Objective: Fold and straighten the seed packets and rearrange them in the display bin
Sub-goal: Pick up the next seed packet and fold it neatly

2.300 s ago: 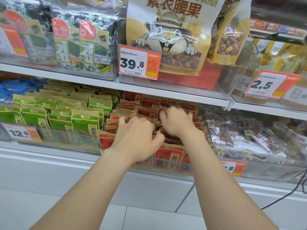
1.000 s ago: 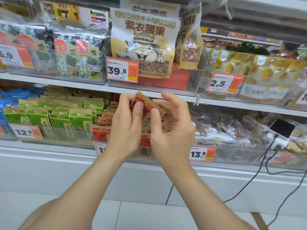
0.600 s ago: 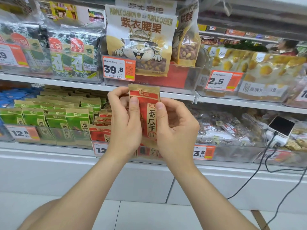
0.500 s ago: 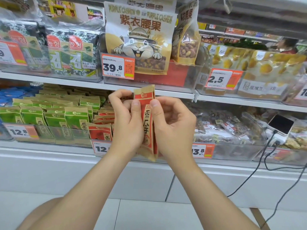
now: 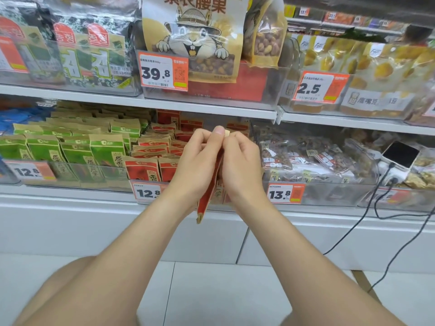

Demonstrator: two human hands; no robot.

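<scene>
Observed one red seed packet (image 5: 206, 198) out of the display bin (image 5: 146, 180), held in the air just in front of the bin's front wall. Seen edge-on and apparently folded or squeezed flat lengthwise. A tan top corner peeps out beside the thumbs, and the lower end hangs free below the wrists.

Gripped from both sides: by the left hand (image 5: 197, 165) on its left face and by the right hand (image 5: 243, 165) on its right face. Fingers (image 5: 200, 137) of both curled inward, thumbs meeting at the top edge and pinching the packet between them. Nothing else in either hand.

Judged to be the creasing step. Pressing the two halves together along the length probably flattens the contents and sets the fold, so the packet can stand slim and upright in a row. Held clear of the bin, likely to leave room for working the crease without knocking the neighbours.

Noted the other red packets (image 5: 153, 147) in the bin: front row upright behind the 12.8 price tag (image 5: 147, 192), rows behind leaning and overlapping unevenly. Green packets (image 5: 103, 151) in the bin just to the left, in tidier rows.

Judged early to midway: one packet in work, many not yet straightened. Cannot tell which slot awaits it. Risk: squeezing too hard could split a seam.
</scene>
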